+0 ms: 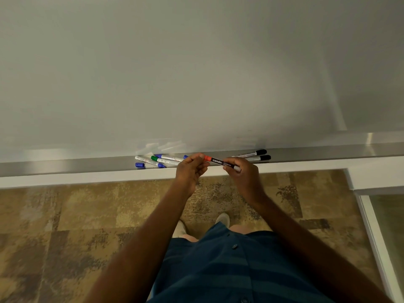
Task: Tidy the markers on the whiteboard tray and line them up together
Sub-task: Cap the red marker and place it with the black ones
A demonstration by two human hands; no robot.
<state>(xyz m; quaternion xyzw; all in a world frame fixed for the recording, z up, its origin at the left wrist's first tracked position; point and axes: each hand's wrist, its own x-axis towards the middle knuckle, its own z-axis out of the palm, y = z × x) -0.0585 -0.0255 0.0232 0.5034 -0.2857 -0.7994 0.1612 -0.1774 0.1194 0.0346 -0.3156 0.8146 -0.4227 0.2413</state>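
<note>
A black "camlin" marker (219, 162) with a red-orange end is held just above the metal whiteboard tray (76, 166). My left hand (190, 171) pinches its red end and my right hand (242, 173) grips its grey end. Left of my hands, several markers lie crossed on the tray: a blue-capped one (150, 162), a green-capped one (166, 160) and another blue one (169, 157). A loose blue cap (140, 164) lies at the far left. Two black-capped markers (256, 155) lie side by side behind my right hand.
The whiteboard (196, 73) rises directly behind the tray. Below the tray's white front edge is patterned brown carpet (76, 215), with my shoes (222, 219) on it. A white frame with glass (376, 226) stands at the right.
</note>
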